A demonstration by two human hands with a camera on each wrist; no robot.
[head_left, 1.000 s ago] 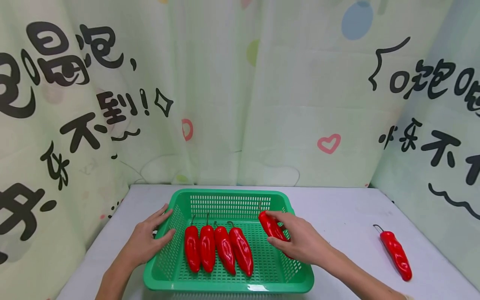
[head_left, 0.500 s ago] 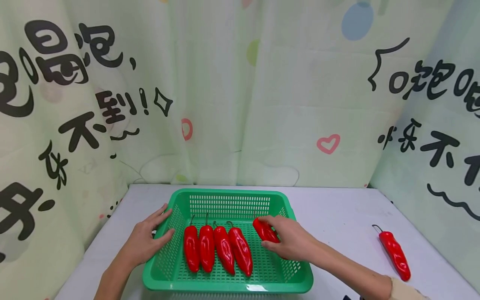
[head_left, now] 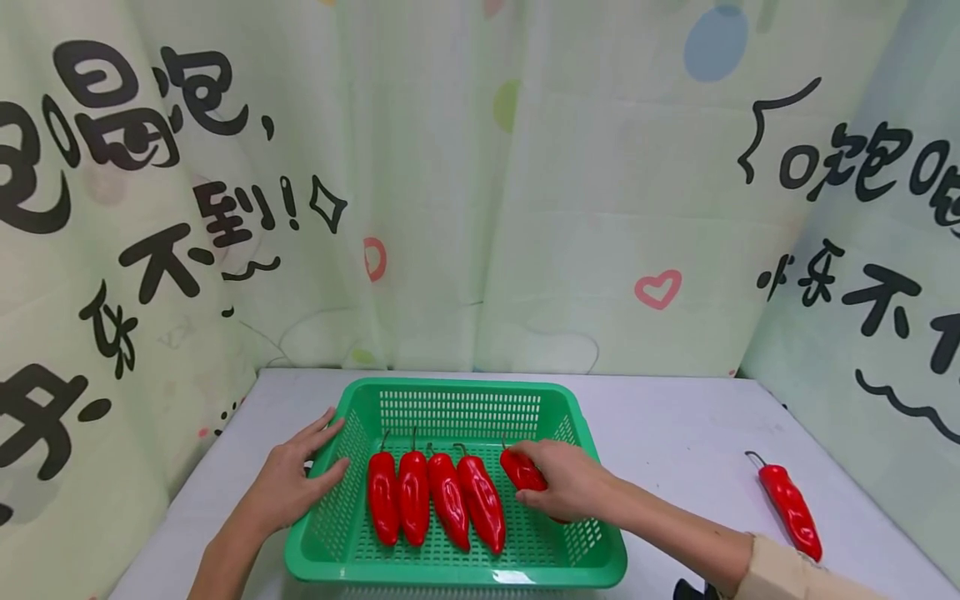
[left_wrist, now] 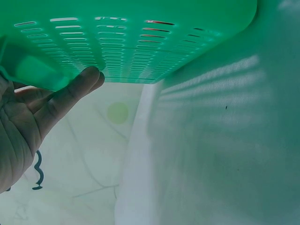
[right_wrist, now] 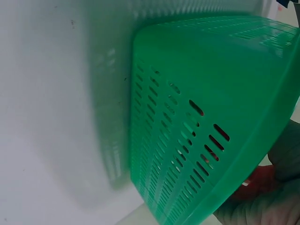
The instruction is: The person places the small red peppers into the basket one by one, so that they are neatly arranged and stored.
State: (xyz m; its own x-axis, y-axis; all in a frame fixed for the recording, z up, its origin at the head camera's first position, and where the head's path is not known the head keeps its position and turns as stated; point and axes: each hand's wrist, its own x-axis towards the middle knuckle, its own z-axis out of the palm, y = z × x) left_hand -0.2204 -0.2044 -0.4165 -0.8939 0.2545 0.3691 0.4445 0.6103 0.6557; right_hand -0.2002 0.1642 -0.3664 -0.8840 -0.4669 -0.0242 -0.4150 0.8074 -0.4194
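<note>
In the head view, a green plastic basket (head_left: 450, 577) stands on the table, with several red chili peppers (head_left: 482, 504) lying side by side in its left and middle part. My right hand (head_left: 566, 479) reaches over the basket's right side and grips another red chili pepper (head_left: 519, 469) between thumb and fingers, low inside, to the right of the row. My palm and fingers hide its lower end. My left hand (head_left: 296, 475) rests on the basket's left rim, fingers stretched out. The left wrist view shows the thumb (left_wrist: 70, 96) straight against the slotted wall.
One more red chili pepper (head_left: 791, 510) lies on the white table (head_left: 675, 433) to the right of the basket. A pale green printed curtain (head_left: 570, 208) hangs behind the table and along both sides. A dark object (head_left: 692, 590) shows beside my right sleeve.
My right hand has moved left and lower into the basket with the chili pepper, toward the row. The left hand and the other peppers stay in place.
</note>
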